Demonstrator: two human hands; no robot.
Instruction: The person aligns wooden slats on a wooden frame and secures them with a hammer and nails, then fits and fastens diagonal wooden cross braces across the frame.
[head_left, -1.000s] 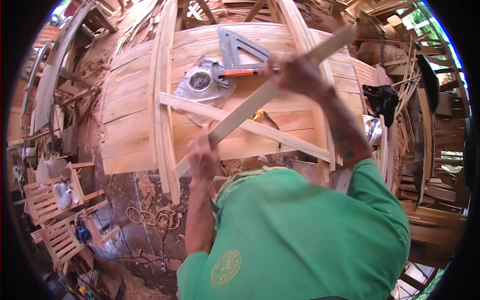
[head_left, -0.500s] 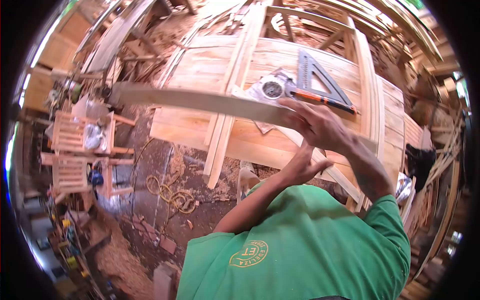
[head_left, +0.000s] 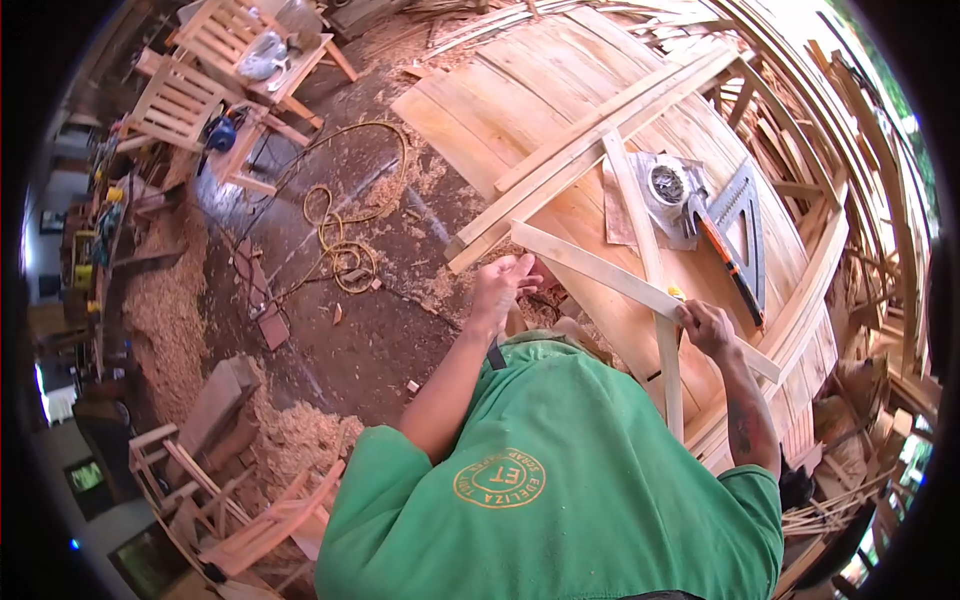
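With my right hand [head_left: 705, 325] I'm gripping the slat [head_left: 600, 269], fingers closing around it toward its right end. My left hand [head_left: 498, 290] is hovering near the slat's other end, fingers partly curling; I can't tell whether they're pinching anything. The slat is crossing over a second slat [head_left: 640, 215] above the boards [head_left: 555, 95], where the hammer [head_left: 727, 252] is lying beside the square [head_left: 740, 220], near the tin [head_left: 667, 183].
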